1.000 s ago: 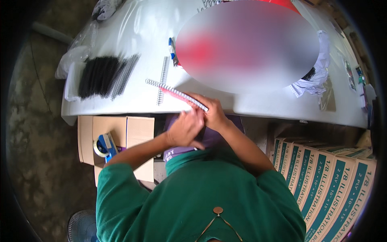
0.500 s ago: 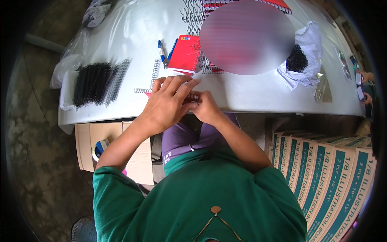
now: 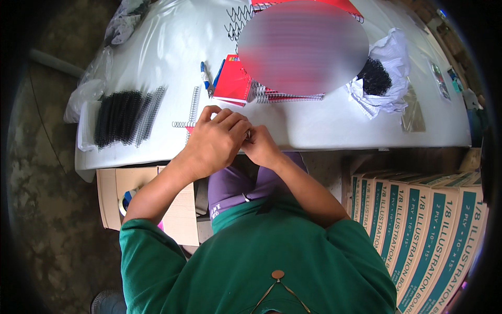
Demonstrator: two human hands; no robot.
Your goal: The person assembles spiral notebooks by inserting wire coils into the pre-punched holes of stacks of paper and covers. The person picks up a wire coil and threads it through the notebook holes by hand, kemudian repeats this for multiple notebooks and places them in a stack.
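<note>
At the near edge of the table, my left hand (image 3: 217,138) and my right hand (image 3: 262,146) are closed together on a small red notebook (image 3: 189,130), mostly hidden under the fingers. A thin wire coil (image 3: 179,124) sticks out to the left of my left hand. Another coil (image 3: 194,102) lies just beyond it. Past my hands are blue-handled pliers (image 3: 210,90) and a red spiral notebook (image 3: 232,81). My fingertips overlap, so the exact grip is hidden.
Black wire coils (image 3: 119,118) lie in a row at the left of the white table (image 3: 324,128). A blurred patch covers part of the notebook stack (image 3: 293,98). At right, a black wire bundle (image 3: 375,77) rests on crumpled white paper (image 3: 396,52). Cardboard boxes (image 3: 418,220) stand below right.
The red piece seen between my hands is now covered as my fingers draw closer together. My right hand has shifted slightly left. The view has tilted a little, moving the table items.
</note>
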